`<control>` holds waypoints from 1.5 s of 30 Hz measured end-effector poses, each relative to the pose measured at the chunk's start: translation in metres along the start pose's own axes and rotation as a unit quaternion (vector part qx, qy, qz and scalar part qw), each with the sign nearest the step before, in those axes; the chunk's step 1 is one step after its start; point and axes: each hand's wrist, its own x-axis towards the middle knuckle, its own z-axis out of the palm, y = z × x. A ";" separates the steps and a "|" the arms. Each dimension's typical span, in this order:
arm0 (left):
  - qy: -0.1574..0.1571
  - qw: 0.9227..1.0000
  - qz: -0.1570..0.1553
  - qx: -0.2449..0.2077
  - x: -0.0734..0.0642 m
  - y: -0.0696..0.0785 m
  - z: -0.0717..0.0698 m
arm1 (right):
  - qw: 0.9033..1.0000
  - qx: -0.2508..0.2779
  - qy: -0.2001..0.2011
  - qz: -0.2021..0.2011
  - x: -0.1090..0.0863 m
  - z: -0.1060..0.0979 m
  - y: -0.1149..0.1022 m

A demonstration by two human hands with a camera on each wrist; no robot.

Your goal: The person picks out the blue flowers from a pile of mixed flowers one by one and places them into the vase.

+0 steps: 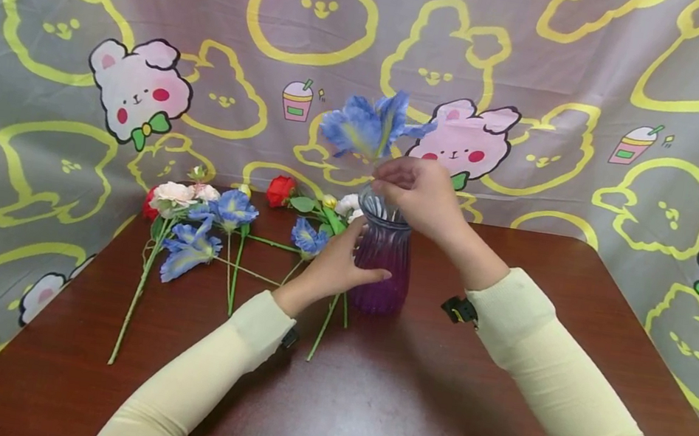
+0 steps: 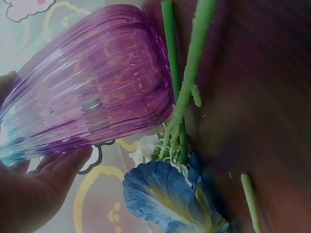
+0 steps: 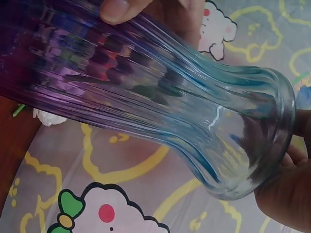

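A ribbed glass vase [image 1: 383, 267], purple below and clear bluish toward its flared mouth, stands upright on the brown table. My left hand [image 1: 333, 257] grips its side, thumb toward the front; the left wrist view shows fingers around the upper part of the vase [image 2: 102, 82]. Over the rim, my right hand [image 1: 423, 195] pinches the stem of a blue artificial iris [image 1: 369, 128], whose petals spread above the fingers. Most of that stem is hidden by the hand. In the right wrist view, my right hand [image 3: 286, 194] is close beside the vase's mouth [image 3: 277, 141].
Artificial flowers lie left of the vase: a pale pink rose [image 1: 174, 198], blue irises [image 1: 190, 251], a red rose [image 1: 280, 191] and a white flower [image 1: 347, 206]. A loose green stem [image 1: 323, 330] points toward the front. A patterned curtain [image 1: 532, 65] hangs behind the table [image 1: 480, 430].
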 end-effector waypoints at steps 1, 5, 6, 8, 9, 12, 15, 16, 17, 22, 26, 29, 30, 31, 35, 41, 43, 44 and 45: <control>0.000 1.000 0.001 -0.001 0.000 0.000 0.000 | 1.000 -0.013 -0.005 -0.002 0.000 0.001 0.000; 0.001 1.000 0.007 0.000 0.000 -0.001 0.001 | 0.998 -0.062 -0.030 0.000 0.000 0.003 -0.002; 0.001 1.000 0.007 0.002 0.000 -0.001 0.001 | 0.997 -0.073 -0.036 0.004 0.000 0.003 -0.003; -0.001 1.000 0.006 0.004 0.000 -0.002 0.001 | 0.994 -0.095 -0.048 0.012 0.000 0.004 -0.004; -0.002 1.000 0.003 0.003 0.000 -0.002 0.001 | 0.993 -0.103 -0.053 0.018 0.000 0.004 -0.004; -0.003 1.000 -0.004 0.005 -0.001 -0.001 0.000 | 0.990 -0.123 -0.067 0.025 0.001 0.004 -0.005; -0.004 1.000 -0.005 0.001 -0.002 0.000 0.000 | 0.987 -0.138 -0.080 0.028 0.002 0.005 -0.005; -0.003 1.000 -0.005 0.000 -0.002 0.000 0.000 | 0.986 -0.142 -0.085 0.027 0.002 0.005 -0.005; -0.003 1.000 -0.003 -0.001 -0.002 0.000 0.000 | 0.985 -0.145 -0.089 0.028 0.002 0.005 -0.005; -0.002 1.000 0.005 -0.008 -0.002 0.000 0.001 | 0.979 -0.169 -0.112 0.017 0.004 0.005 -0.005; -0.002 1.000 0.006 -0.012 -0.001 0.000 0.001 | 0.974 -0.188 -0.126 0.012 0.006 0.005 -0.005; -0.003 1.000 0.004 -0.012 -0.001 0.000 0.000 | 0.971 -0.197 -0.135 0.015 0.008 0.005 -0.006; -0.004 1.000 0.004 -0.013 -0.001 0.001 0.000 | 0.970 -0.201 -0.137 0.015 0.008 0.005 -0.006; -0.005 1.000 0.004 -0.013 -0.001 0.001 0.000 | 0.969 -0.205 -0.139 0.017 0.009 0.005 -0.007; -0.008 1.000 0.003 -0.015 -0.001 0.001 -0.001 | 0.964 -0.219 -0.148 0.025 0.012 0.004 -0.008; -0.010 1.000 -0.001 -0.014 -0.001 0.001 -0.001 | 0.960 -0.233 -0.154 0.034 0.014 0.004 -0.009; -0.011 1.000 -0.002 -0.015 -0.001 0.001 -0.001 | 0.959 -0.234 -0.153 0.036 0.014 0.005 -0.009; -0.011 1.000 -0.003 -0.015 -0.001 0.001 -0.001 | 0.960 -0.233 -0.153 0.035 0.014 0.005 -0.009; -0.011 1.000 -0.004 -0.016 -0.001 0.001 -0.001 | 0.960 -0.232 -0.152 0.036 0.014 0.005 -0.009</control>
